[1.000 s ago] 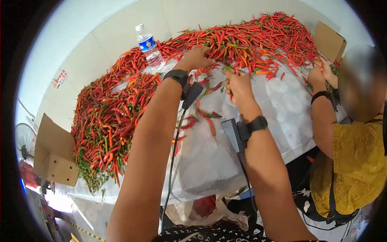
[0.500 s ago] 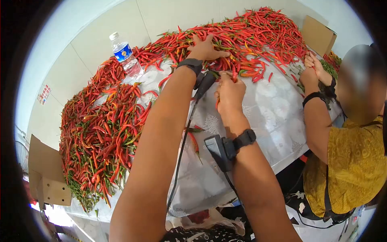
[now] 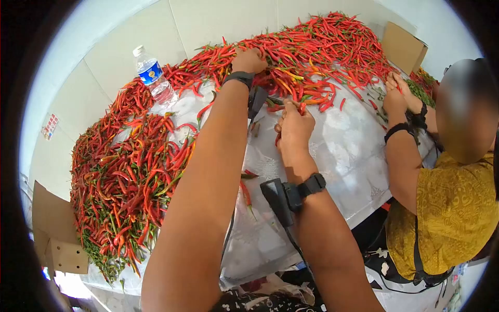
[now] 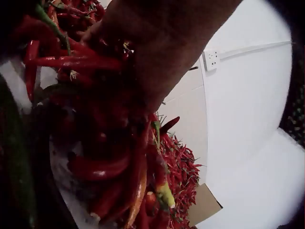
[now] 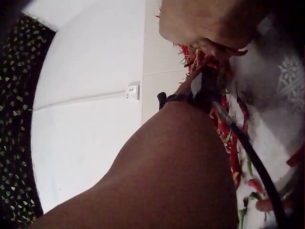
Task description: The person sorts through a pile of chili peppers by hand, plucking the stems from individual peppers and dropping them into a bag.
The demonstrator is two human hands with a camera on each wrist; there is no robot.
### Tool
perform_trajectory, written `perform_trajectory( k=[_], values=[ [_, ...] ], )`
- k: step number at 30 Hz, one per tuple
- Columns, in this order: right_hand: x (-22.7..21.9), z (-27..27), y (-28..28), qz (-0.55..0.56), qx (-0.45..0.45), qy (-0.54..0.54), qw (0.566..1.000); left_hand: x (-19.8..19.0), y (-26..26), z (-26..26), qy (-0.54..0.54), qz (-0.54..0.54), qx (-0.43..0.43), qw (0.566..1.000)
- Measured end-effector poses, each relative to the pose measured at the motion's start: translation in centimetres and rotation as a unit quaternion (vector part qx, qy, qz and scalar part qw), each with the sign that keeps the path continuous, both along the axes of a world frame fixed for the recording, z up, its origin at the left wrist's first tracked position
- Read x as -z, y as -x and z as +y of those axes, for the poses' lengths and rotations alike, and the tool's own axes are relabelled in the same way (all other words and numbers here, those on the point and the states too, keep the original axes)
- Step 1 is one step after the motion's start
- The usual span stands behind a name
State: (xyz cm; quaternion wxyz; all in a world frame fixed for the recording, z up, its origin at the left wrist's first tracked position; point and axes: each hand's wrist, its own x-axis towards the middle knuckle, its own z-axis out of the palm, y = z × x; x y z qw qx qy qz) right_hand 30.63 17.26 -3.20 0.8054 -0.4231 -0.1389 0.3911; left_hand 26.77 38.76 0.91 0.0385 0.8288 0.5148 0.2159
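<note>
My left hand reaches into the long heap of red chili peppers along the back of the table, its fingers bent down among the peppers. I cannot tell whether they grip any, since the fingertips are hidden. Dark red chilies lie close below this hand in the left wrist view. My right hand is curled around a few red chilies just in front of the heap. One red chili tip sticks out of this fist in the right wrist view.
A second chili pile spreads on the left, by a water bottle. Cardboard boxes stand at both ends of the cloth-covered table. Another person works at the right. A cable hangs from a wrist camera.
My left hand moved from the near edge of the heap onto it with fingers spread, then drew its fingers in. The right hand keeps holding its chilies. The head view has shifted.
</note>
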Motion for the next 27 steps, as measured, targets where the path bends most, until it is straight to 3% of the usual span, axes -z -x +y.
perform_trajectory(
  k=[3,5,7,9,10,17,19,20,21,24,25,27],
  values=[
    [1.2,1.0,0.0,-0.024,0.007,-0.006,1.0,0.0,1.1,-0.6,-0.05,0.069,0.005,0.996],
    [1.6,1.5,0.0,-0.044,0.018,-0.014,0.999,-0.2,2.8,-1.6,-0.012,0.023,0.122,0.992],
    [1.5,1.3,0.0,-0.003,0.002,-0.041,0.999,-0.8,4.9,-4.9,-0.011,0.003,0.147,0.989],
    [0.9,0.7,0.2,-0.007,-0.006,-0.023,1.0,-0.4,7.7,-6.5,0.06,-0.124,0.219,0.966],
    [0.4,0.3,0.2,0.013,-0.036,-0.023,0.999,-0.6,9.2,-7.8,0.065,-0.135,0.243,0.958],
    [-0.5,-0.4,1.6,0.031,-0.182,0.005,0.983,-2.6,19.0,-21.8,0.144,-0.134,0.205,0.959],
    [-0.6,-0.6,2.0,-0.044,-0.297,-0.015,0.954,-1.9,20.7,-24.0,-0.06,-0.115,0.272,0.954],
    [-0.7,-0.7,2.4,-0.095,-0.329,-0.013,0.939,-1.5,21.6,-25.2,0.091,-0.219,0.211,0.948],
    [-1.1,-1.1,3.0,-0.097,-0.334,-0.014,0.937,-1.5,22.3,-25.9,0.088,-0.221,0.207,0.949],
    [-1.7,-2.4,4.1,-0.283,-0.4,-0.006,0.872,-1.3,23.7,-27.4,0.112,-0.261,0.146,0.948],
    [-1.8,-2.7,4.4,-0.285,-0.399,-0.006,0.872,-1.1,24.0,-27.7,0.111,-0.262,0.147,0.947],
    [-2.0,-3.1,4.9,-0.402,-0.382,0.064,0.829,-0.8,24.2,-28.0,0.089,-0.224,0.101,0.965]
  ],
)
